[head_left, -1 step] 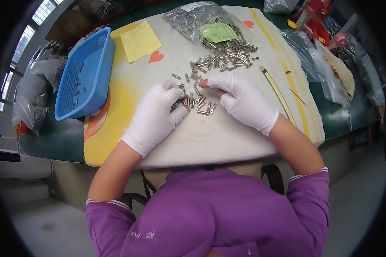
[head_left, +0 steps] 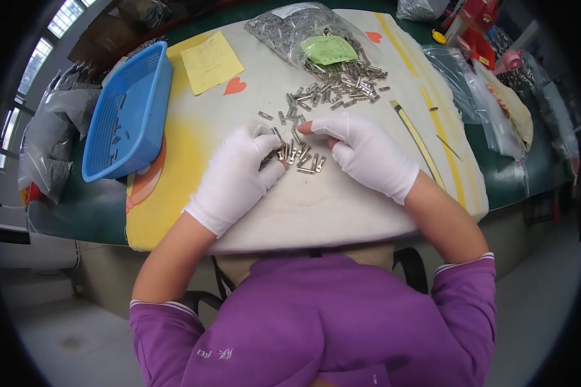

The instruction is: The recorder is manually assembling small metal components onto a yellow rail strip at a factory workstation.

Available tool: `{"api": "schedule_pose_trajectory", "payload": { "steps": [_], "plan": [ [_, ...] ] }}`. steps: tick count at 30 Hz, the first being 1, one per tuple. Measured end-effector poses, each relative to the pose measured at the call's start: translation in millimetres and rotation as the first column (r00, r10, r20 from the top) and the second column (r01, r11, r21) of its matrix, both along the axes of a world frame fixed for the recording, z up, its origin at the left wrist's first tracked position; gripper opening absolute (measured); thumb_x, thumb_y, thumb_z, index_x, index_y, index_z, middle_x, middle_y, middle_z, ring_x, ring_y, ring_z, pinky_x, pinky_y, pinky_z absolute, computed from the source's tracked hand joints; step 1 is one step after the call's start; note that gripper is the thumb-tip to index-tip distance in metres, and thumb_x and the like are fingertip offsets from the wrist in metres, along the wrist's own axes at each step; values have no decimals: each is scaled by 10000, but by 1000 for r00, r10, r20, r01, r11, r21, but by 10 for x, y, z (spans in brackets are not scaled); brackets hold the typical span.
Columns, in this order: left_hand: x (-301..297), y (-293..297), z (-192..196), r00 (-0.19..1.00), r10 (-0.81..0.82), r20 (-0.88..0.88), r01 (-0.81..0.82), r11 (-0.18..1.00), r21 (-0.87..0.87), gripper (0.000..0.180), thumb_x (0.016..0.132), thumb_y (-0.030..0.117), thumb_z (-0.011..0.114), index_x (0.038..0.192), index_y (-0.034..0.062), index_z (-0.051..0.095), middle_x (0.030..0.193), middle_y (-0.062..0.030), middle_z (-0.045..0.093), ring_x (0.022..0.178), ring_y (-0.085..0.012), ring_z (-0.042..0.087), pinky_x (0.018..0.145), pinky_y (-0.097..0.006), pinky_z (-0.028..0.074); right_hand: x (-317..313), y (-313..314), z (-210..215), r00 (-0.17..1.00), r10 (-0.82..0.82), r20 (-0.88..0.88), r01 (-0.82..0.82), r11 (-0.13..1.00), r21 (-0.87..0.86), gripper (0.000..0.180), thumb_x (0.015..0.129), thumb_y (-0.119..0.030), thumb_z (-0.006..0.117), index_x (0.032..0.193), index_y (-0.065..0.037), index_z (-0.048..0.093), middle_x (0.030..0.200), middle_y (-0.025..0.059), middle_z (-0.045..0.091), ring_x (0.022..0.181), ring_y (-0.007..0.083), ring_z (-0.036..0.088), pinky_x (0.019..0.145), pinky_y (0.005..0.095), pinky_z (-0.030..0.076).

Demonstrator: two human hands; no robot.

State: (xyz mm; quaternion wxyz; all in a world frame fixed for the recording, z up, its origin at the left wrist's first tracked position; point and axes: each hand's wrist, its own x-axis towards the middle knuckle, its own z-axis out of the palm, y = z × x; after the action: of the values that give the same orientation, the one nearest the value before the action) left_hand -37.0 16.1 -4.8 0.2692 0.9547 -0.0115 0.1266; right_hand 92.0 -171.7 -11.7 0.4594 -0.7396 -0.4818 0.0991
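1. Metal pieces lie in a small cluster on the white pad, directly between the two gloved hands.
2. Left hand, in a white glove, rests on the pad with its fingers curled over the left edge of the cluster; a few pieces seem pinched at its fingertips, though the grip itself is hidden by the glove.
3. Right hand, also gloved in white, lies flat-ish on the pad just right of the cluster, thumb and forefinger narrowed toward each other with a bare fingertip showing; whether it holds a piece cannot be told.
4. A larger scatter of the same pieces spreads farther up the pad, spilling from a clear bag with a green slip on it.
5. A blue basket sits at the pad's left edge, a few pieces inside.
6. A yellow note lies just right of the basket, near a red heart.
7. A thin strip lies on the pad to the right of the right hand.
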Motion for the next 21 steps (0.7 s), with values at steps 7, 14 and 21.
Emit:
{"api": "schedule_pose_trajectory", "payload": {
  "steps": [7, 14, 21],
  "plan": [
    [15, 0, 29, 991, -58, 124, 54, 998, 33, 382, 731, 160, 780, 1056, -2, 662, 1138, -190, 599, 973, -361, 601, 857, -421, 502, -45, 53, 26, 952, 116, -283, -137, 989, -53, 599, 791, 155, 357, 1317, -24, 580, 1219, 147, 643, 1125, 240, 630, 1007, 329, 466],
    [91, 21, -39, 989, -114, 93, 115, 993, -7, 429, 692, 184, 817, 1042, -6, 658, 1197, -225, 579, 1075, -401, 561, 928, -459, 471, -13, 113, 102, 759, 192, -622, -205, 977, 51, 581, 833, 83, 351, 1399, 27, 473, 1318, 136, 587, 1244, 196, 556, 1082, 318, 416],
    [-80, 64, -63, 989, 32, 141, -41, 997, 63, 445, 686, 175, 835, 1021, -14, 611, 1296, -238, 525, 1142, -404, 545, 986, -444, 461, -69, 83, 116, 622, 179, -763, -57, 981, 184, 488, 874, -22, 495, 1360, 13, 513, 1273, 115, 601, 1189, 186, 576, 1018, 305, 453]
  ]
}}
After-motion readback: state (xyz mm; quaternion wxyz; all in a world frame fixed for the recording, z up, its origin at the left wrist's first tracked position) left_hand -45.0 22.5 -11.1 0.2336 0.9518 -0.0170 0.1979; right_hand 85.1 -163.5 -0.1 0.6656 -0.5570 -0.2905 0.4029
